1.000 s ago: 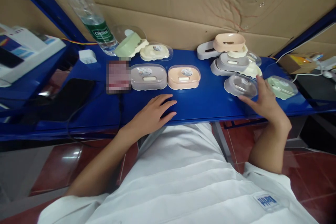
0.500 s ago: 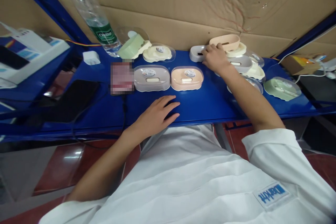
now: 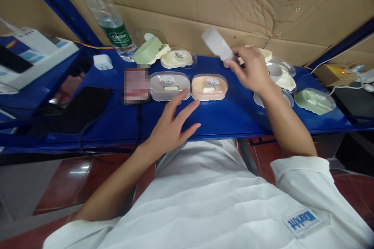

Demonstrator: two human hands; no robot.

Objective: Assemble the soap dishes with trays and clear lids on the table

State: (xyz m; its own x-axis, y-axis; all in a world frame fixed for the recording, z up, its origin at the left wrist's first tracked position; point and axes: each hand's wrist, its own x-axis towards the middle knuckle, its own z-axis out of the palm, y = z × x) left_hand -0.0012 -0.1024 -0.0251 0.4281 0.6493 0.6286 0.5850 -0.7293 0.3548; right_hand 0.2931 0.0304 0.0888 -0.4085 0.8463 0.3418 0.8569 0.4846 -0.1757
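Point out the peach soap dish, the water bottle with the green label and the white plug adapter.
Peach soap dish [image 3: 209, 96]: head view, front wall under the clear cover.
Water bottle [image 3: 119, 38]: head view, green label.
White plug adapter [image 3: 101, 62]: head view, middle of its body.

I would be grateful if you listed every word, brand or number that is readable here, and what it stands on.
"C'estbon": green label of the plastic water bottle.
Blue lettering on the patch of the white shirt: too distorted to read surely.
Round stickers on the grey case, peach case and cream case: too small.
Pixelated square: nothing readable.
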